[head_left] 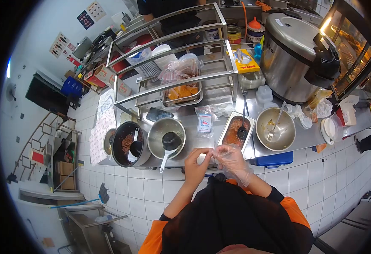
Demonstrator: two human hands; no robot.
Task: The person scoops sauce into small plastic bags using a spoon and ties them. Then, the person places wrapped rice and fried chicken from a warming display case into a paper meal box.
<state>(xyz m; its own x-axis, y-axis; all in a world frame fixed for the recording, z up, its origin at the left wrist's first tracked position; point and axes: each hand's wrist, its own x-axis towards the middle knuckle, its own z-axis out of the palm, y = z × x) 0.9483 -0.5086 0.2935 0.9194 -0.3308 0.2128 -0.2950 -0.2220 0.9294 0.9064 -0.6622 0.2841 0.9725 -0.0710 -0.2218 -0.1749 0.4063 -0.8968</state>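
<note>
My right hand [233, 163] wears a loose clear plastic glove [241, 170], its cuff hanging at the wrist. Bare, my left hand [196, 164] meets it fingertip to fingertip, thumb and forefinger pinching clear film at the glove's fingers. My right fingers are bent together; whatever lies between them is too small to make out. Just beyond my hands is a steel tray [225, 140] of reddish sauce with a black ladle [242, 131] in it. A small blue-and-white packet [205, 122] lies on the counter. To the left, a steel bowl [152, 142] holds a black cup-shaped scoop [171, 140] with a white handle.
A dark pot [119, 158] of minced food stands left; a steel bowl [286, 144] with a fork [272, 134] stands right. Behind are a metal rack [175, 82], a large cooker [293, 55] and a lit display case [355, 55]. Another person [172, 21] stands across the counter.
</note>
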